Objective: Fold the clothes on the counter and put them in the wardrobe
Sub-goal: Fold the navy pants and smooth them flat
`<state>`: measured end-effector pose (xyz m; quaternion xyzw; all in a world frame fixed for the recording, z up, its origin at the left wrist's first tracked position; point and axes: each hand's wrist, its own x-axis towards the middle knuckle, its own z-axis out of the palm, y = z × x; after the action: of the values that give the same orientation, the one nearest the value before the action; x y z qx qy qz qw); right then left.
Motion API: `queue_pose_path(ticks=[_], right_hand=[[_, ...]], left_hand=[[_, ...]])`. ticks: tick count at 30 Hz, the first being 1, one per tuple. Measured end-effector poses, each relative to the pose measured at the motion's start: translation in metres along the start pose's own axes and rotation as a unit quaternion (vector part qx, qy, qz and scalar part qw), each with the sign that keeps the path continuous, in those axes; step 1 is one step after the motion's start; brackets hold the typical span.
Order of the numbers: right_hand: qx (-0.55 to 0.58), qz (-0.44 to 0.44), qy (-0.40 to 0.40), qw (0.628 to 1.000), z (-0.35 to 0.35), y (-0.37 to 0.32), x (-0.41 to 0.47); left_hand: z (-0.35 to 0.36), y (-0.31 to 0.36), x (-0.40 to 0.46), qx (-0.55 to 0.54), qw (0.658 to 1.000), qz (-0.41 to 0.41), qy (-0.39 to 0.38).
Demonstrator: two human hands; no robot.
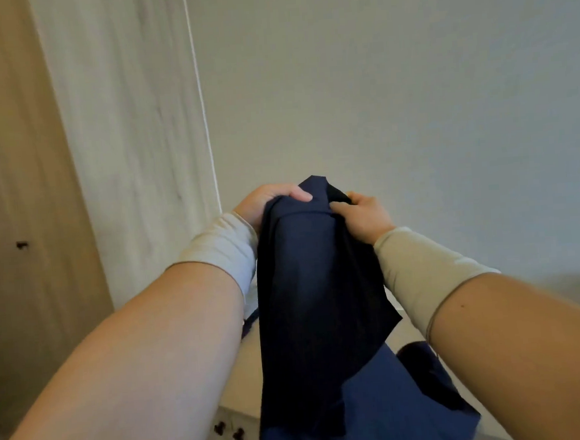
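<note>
Both hands are raised in front of the wall, clamped on the top edge of a navy garment [317, 286]. Left hand [267, 204] grips the bunched cloth from the left side, thumb pressed over the front of the fabric, fingers hidden behind it. Right hand [367, 214] is closed on the same upper edge just beside the left, its fingers curled into the folds. Each wrist wears a pale beige sleeve. Held up in the air, the garment hangs down between the forearms, its lower part draping onto the light table [244, 370], where more blue cloth lies. Below the table's edge, cabinet doors with dark knobs [227, 430] show. A tall wooden wardrobe [24, 221] stands at the left, doors shut.
</note>
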<state>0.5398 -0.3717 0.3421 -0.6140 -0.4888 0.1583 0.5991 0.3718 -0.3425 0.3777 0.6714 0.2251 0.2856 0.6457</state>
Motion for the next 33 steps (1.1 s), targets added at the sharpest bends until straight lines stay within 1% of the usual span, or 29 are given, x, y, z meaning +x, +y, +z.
queue_pose_path(ticks=[2,6,10,12,16,20,24,26,29,31,33], right_hand=[[0.024,0.002,-0.018,1.000,0.022,-0.006,0.000],[0.049,-0.003,-0.044,0.998,0.060,-0.015,-0.002],[0.080,-0.005,-0.058,0.995,0.079,-0.018,-0.002],[0.073,-0.013,-0.073,0.995,0.087,-0.017,-0.002],[0.102,-0.018,-0.097,0.990,0.097,-0.021,-0.001],[0.109,-0.010,-0.093,0.990,0.099,-0.020,0.006],[0.119,-0.009,-0.093,0.989,0.104,-0.020,0.007],[0.115,-0.009,-0.059,0.992,0.105,-0.022,0.008],[0.117,-0.005,0.031,0.993,0.101,-0.024,0.012],[0.110,-0.007,0.111,0.988,0.097,-0.024,0.013],[0.096,0.008,0.168,0.981,0.089,-0.021,0.012]], left_hand=[[-0.021,0.001,-0.012,-0.002,1.000,-0.002,0.027],[-0.054,-0.008,-0.023,0.013,0.996,-0.045,0.074],[-0.081,-0.026,-0.018,0.003,0.995,-0.076,0.066],[-0.092,-0.034,-0.013,0.004,0.993,-0.086,0.079],[-0.102,-0.046,-0.002,0.013,0.992,-0.078,0.095],[-0.110,-0.047,0.006,0.002,0.996,-0.062,0.062],[-0.113,-0.058,0.013,0.047,0.995,-0.093,0.004],[-0.115,-0.070,0.019,0.118,0.985,-0.119,-0.047],[-0.111,-0.084,0.026,0.232,0.951,-0.171,-0.111],[-0.105,-0.089,0.027,0.292,0.929,-0.191,-0.125],[-0.101,-0.093,0.030,0.330,0.918,-0.189,-0.116]])
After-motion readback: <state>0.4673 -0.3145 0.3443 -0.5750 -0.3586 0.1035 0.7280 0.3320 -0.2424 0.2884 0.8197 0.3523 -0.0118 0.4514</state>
